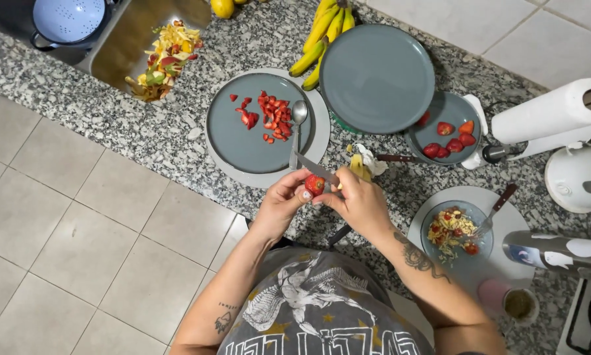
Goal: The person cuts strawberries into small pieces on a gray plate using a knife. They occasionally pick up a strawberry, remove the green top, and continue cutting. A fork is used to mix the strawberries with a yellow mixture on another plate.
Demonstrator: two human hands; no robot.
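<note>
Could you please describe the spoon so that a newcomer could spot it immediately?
Start at the granite counter, then find the grey plate holding the chopped strawberry pieces. The spoon lies at that plate's right edge, bowl away from the person; it is the only utensil there.

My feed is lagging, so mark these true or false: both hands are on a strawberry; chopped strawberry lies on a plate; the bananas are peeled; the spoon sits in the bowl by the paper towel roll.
1. Left hand holds the strawberry, right hand a knife: false as stated.
2. Chopped strawberry pieces lie on the grey plate: true.
3. The bananas are peeled: false, skins on.
4. The spoon sits in that bowl: false, it rests on the grey plate.
</note>
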